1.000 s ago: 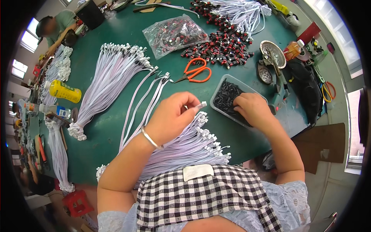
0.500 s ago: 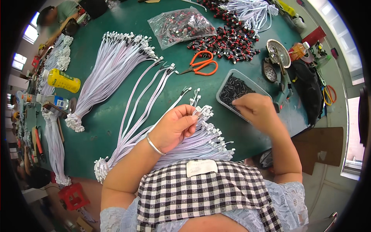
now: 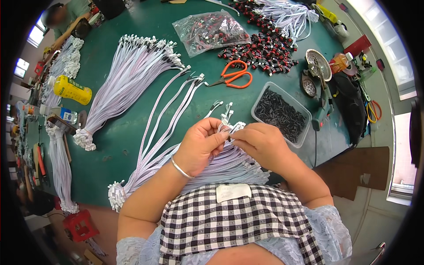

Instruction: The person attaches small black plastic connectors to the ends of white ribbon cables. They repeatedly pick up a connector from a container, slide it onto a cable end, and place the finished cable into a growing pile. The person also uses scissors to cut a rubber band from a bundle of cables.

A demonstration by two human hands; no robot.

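Observation:
My left hand [image 3: 201, 145] pinches a thin white cable near its connector end, above a fanned bundle of white flat cables [image 3: 207, 176]. Meeting it fingertip to fingertip, my right hand [image 3: 261, 143] is closed on a small black tube [image 3: 229, 138] at the cable's end. Whether the tube is on the wire or only touching it is hidden by the fingers. Many black tubes [image 3: 282, 112] of this kind fill a clear plastic box [image 3: 259, 98] just beyond my right hand. A few cables [image 3: 170, 110] lie apart, left of my left hand.
Orange-handled scissors [image 3: 237, 79] lie beyond my hands, near a bag of parts [image 3: 212, 33] and a pile of black-and-red connectors [image 3: 265, 55]. A large cable bundle [image 3: 128, 84] and a yellow bottle [image 3: 73, 90] are left. A heat-gun-like tool [image 3: 324, 108] sits right of the box.
My right hand has come out of the box of black tubes and moved left to my left hand, bringing a black tube. My left hand keeps its pinch on the cable.

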